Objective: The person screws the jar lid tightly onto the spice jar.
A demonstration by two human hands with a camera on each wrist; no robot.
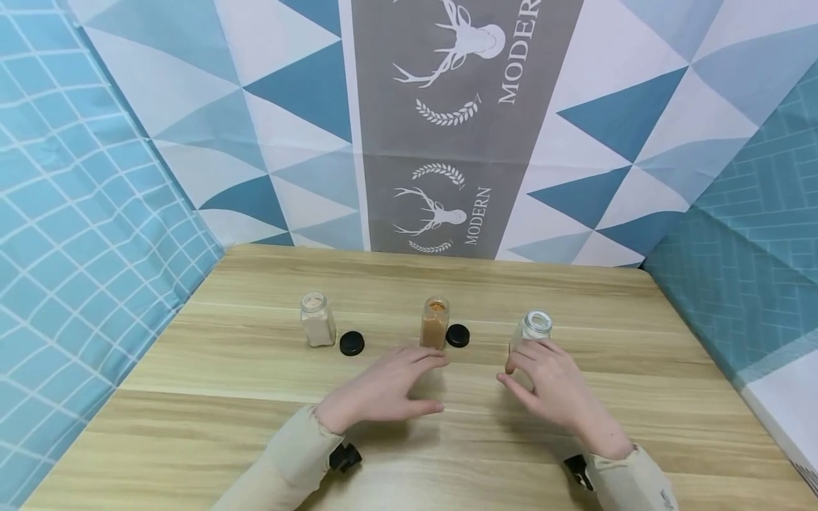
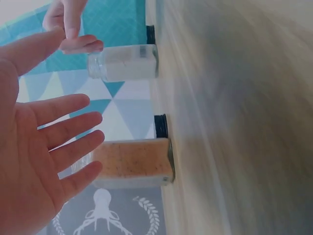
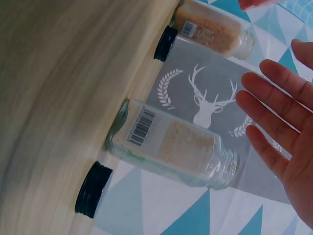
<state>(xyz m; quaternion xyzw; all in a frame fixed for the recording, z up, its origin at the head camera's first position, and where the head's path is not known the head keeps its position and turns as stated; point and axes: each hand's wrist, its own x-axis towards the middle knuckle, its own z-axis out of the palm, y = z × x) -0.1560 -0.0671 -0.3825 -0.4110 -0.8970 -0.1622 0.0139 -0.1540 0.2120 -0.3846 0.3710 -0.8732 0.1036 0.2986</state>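
Three uncapped glass jars stand upright in a row. The left jar [image 1: 318, 325] holds pale powder, the middle jar [image 1: 434, 328] an orange-brown seasoning, and the right jar [image 1: 521, 332] pale contents. My left hand [image 1: 395, 387] hovers in front of the middle jar, fingers spread and grasping nothing; the left wrist view shows the palm [image 2: 34, 147]. Close in front of the right jar is my right hand [image 1: 554, 380], which hides its lower part in the head view. In the right wrist view that jar [image 3: 171, 144] stands apart from the extended fingers [image 3: 266, 117].
Black lids lie beside the left jar [image 1: 352, 343] and the middle jar [image 1: 457, 336]. A third black lid [image 3: 93, 190] is near the right jar. The wooden table [image 1: 211, 404] meets patterned sheets [image 1: 428, 128] at its back and sides.
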